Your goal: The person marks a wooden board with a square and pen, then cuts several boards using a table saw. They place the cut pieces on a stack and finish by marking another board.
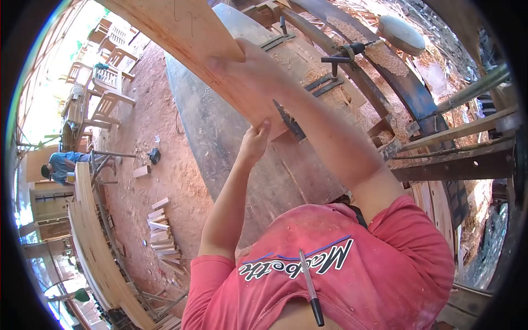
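Note:
A long pale wooden board (192,49) runs from the top left down to the centre, held up over the metal-topped work table (201,121). My left hand (256,142) grips its lower end, the thumb over the edge. Farther up, my right hand (236,65) is closed round the board's right side, with the forearm blurred by motion. Beside the lower end, a dark pointed metal piece (290,121) lies under my right forearm. A pen (311,289) hangs at the neck of my red shirt.
Clamps (342,55) and wood shavings are on the machine frame at the right. Small wood blocks (163,236) lie on the ground at lower left. Stacked planks (93,220) and a person in blue (63,165) are at the left, with wooden chairs (109,80) beyond.

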`<state>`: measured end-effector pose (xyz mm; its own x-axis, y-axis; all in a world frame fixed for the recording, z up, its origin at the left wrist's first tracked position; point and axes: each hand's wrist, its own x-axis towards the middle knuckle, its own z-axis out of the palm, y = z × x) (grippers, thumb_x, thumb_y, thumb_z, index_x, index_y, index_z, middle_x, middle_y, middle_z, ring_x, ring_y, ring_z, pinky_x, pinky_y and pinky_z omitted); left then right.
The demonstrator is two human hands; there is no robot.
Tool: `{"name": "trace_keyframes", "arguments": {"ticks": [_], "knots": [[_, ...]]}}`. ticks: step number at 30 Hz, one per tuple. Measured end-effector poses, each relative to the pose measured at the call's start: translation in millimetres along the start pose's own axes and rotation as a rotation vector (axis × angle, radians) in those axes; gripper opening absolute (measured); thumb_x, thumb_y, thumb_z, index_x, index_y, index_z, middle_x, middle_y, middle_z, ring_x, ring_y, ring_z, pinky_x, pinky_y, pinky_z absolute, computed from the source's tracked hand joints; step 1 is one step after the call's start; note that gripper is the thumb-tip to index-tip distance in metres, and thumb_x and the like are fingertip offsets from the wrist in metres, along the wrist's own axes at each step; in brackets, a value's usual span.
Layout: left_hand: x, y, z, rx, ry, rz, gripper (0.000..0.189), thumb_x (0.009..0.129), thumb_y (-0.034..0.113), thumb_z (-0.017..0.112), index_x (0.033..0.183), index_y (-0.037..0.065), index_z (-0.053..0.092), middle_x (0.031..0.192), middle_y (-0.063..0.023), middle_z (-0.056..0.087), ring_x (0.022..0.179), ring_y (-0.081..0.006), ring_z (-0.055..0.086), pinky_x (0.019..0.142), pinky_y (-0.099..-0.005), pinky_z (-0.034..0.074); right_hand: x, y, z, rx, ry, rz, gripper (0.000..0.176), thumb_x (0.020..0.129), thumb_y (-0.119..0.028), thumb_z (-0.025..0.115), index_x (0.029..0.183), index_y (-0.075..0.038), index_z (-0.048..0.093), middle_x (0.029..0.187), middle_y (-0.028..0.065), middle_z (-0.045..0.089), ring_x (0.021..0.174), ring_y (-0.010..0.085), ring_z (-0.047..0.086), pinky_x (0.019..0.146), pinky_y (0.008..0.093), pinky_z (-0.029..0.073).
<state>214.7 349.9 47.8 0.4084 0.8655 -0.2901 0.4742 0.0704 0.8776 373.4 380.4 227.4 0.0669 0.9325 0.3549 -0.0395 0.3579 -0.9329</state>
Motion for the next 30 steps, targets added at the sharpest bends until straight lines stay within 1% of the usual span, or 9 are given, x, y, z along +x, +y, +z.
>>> {"name": "trace_keyframes", "arguments": {"ticks": [1,2,4,11,14,16,22,25,30], "knots": [[0.2,-0.9,1.6,-0.119,-0.006,0.039,0.058,0.100,0.055,0.052,0.115,0.000,0.060,0.085,0.0007,0.055,0.073,-0.0065,0.044,0.063,-0.0246,0.039,-9.6,-8.4,1.9,0.007,0.053,0.029,0.073,0.077,-0.047,0.080,0.124,0.005,0.057,0.112,0.0158,0.068,0.103,0.0217,0.065,0.085,0.0320,0.052],[-0.5,-2.8,2.8,-0.122,-0.002,0.035,0.058,0.100,0.055,0.052,0.115,0.000,0.060,0.085,0.0007,0.055,0.073,-0.0065,0.044,0.063,-0.0246,0.039,-14.9,-12.8,3.3,0.013,0.104,0.060,0.074,0.076,-0.049,0.080,0.123,0.005,0.058,0.112,0.0166,0.068,0.103,0.0220,0.066,0.086,0.0323,0.052],[-4.4,-0.1,6.4,-0.267,-0.028,0.028,0.070,0.100,0.059,0.049,0.131,-0.004,0.056,0.120,-0.0183,0.066,0.115,-0.0245,0.059,0.099,-0.0342,0.043,-9.1,-1.9,2.9,0.029,0.095,0.063,0.074,0.076,-0.049,0.081,0.122,0.005,0.059,0.112,0.0160,0.068,0.102,0.0217,0.066,0.085,0.0324,0.052],[-4.2,-0.6,18.4,-0.221,0.093,0.050,0.080,0.096,0.064,0.050,0.128,-0.009,0.054,0.124,-0.0218,0.062,0.117,-0.0266,0.058,0.099,-0.0353,0.043,-16.6,10.6,1.4,0.125,0.108,0.039,0.075,0.075,-0.050,0.082,0.121,0.005,0.060,0.109,0.0136,0.068,0.099,0.0198,0.065,0.084,0.0323,0.052],[-4.4,5.5,11.4,-0.126,0.054,-0.099,0.082,0.095,0.066,0.051,0.125,-0.011,0.054,0.120,-0.0228,0.062,0.117,-0.0275,0.058,0.099,-0.0359,0.043,-18.1,11.2,-1.3,0.041,0.125,0.010,0.076,0.073,-0.051,0.083,0.121,0.004,0.061,0.108,0.0131,0.068,0.098,0.0196,0.065,0.083,0.0322,0.052],[-8.6,12.3,12.4,-0.161,0.051,0.012,0.082,0.095,0.066,0.051,0.123,-0.012,0.054,0.118,-0.0230,0.063,0.116,-0.0278,0.058,0.099,-0.0364,0.044,-22.1,13.8,-3.2,0.025,0.135,0.032,0.075,0.073,-0.051,0.084,0.119,0.004,0.062,0.107,0.0129,0.068,0.096,0.0197,0.066,0.082,0.0323,0.052],[-12.3,14.2,28.6,-0.305,0.170,0.111,0.075,0.098,0.062,0.049,0.123,-0.009,0.054,0.118,-0.0208,0.063,0.115,-0.0267,0.058,0.099,-0.0359,0.044,-22.8,29.2,4.1,0.028,0.184,0.009,0.068,0.072,-0.049,0.085,0.112,0.003,0.066,0.099,0.0115,0.070,0.090,0.0189,0.067,0.078,0.0327,0.053],[-4.1,6.1,26.0,-0.284,0.142,0.189,0.073,0.099,0.060,0.048,0.123,-0.009,0.054,0.118,-0.0207,0.063,0.115,-0.0271,0.059,0.098,-0.0355,0.044,-18.3,28.7,7.2,0.030,0.195,-0.014,0.066,0.072,-0.048,0.085,0.110,0.003,0.067,0.095,0.0108,0.070,0.087,0.0180,0.067,0.075,0.0320,0.053],[16.5,-0.7,17.6,-0.257,0.157,0.136,0.078,0.097,0.064,0.050,0.121,-0.010,0.056,0.117,-0.0226,0.063,0.114,-0.0294,0.060,0.097,-0.0371,0.045,-6.5,31.2,4.9,-0.048,0.180,-0.047,0.060,0.074,-0.044,0.084,0.108,0.003,0.068,0.094,0.0104,0.071,0.084,0.0165,0.068,0.074,0.0304,0.054]]}}
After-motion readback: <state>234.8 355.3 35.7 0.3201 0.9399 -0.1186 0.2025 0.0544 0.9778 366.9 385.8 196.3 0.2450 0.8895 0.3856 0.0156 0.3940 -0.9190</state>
